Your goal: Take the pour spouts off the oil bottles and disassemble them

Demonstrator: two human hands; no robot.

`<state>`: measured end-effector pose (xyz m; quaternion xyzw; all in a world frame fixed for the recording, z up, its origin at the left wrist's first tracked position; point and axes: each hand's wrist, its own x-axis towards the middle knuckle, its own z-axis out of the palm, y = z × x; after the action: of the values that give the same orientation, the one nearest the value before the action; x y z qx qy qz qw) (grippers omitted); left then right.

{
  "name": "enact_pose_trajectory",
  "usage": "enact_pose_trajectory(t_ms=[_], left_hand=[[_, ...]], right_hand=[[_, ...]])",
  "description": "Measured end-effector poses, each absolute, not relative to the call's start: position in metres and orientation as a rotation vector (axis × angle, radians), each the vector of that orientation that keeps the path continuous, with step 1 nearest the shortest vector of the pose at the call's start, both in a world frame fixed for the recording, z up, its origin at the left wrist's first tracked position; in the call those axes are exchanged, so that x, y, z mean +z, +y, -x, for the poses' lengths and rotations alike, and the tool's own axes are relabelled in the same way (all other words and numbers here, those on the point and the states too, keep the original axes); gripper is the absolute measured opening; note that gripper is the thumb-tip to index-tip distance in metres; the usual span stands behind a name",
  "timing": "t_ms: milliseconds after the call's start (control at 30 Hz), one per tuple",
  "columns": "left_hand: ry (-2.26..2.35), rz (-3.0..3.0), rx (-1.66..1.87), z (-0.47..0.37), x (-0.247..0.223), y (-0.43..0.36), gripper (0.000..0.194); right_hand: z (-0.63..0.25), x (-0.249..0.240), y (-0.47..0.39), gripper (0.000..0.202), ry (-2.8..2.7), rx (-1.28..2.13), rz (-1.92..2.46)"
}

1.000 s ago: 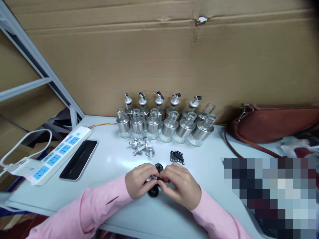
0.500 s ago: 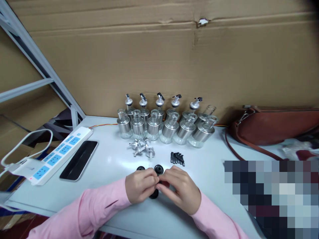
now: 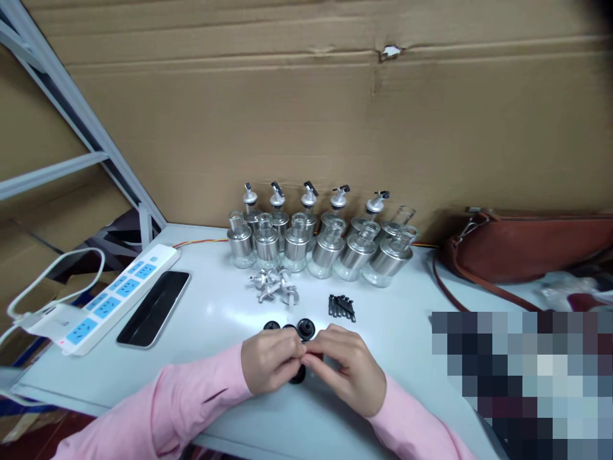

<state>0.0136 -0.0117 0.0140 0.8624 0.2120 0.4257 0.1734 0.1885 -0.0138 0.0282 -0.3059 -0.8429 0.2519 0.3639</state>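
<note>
My left hand (image 3: 271,361) and my right hand (image 3: 352,367) meet fingertip to fingertip low over the table. Both are closed in a pinch, and whatever is between the fingers is hidden. Round black stopper parts (image 3: 306,328) lie just beyond and beneath my fingers, partly covered by them. Past my left hand is a small heap of silver pourer spouts (image 3: 272,283). A cluster of small black flip-cap pieces (image 3: 341,307) lies beyond my right hand.
Glass bottles with metal sleeves (image 3: 327,249) stand in two rows at the back; several rear ones carry pourers. At left lie a phone (image 3: 154,309) and a power strip (image 3: 119,300). A brown bag (image 3: 541,246) sits at right, before a cardboard wall (image 3: 306,115).
The view has shifted slightly. My fingers have moved a little at the pinch, and another bit of black stopper shows beyond my left hand. Everything on the table stays in place.
</note>
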Motion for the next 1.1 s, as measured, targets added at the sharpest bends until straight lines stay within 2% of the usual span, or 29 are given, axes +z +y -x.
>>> enact_pose_trajectory(t_ms=[133,367,633,867,1100], left_hand=[[0.667,-2.379,1.272,-0.0139,0.0097,-0.011,0.01],[0.645,-2.459,1.28,-0.0129,0.0152,-0.0066,0.009],[0.673,-2.47,1.307,-0.0135,0.0144,-0.007,0.008],[0.661,-2.527,1.305,-0.0146,0.0157,-0.0064,0.001],[0.68,-2.581,1.257,-0.0132,0.0189,-0.0084,0.006]], right_hand=[[-0.1898,0.0294,-0.0145,0.014,-2.167,0.628,0.802],[-0.1921,0.0336,-0.0149,0.012,-2.091,0.849,0.839],[-0.1887,0.0345,-0.0148,0.013,-2.057,0.934,0.928],[-0.187,0.0339,-0.0133,0.017,-1.947,1.215,1.092],[-0.1867,0.0319,-0.0108,0.024,-1.713,1.558,1.115]])
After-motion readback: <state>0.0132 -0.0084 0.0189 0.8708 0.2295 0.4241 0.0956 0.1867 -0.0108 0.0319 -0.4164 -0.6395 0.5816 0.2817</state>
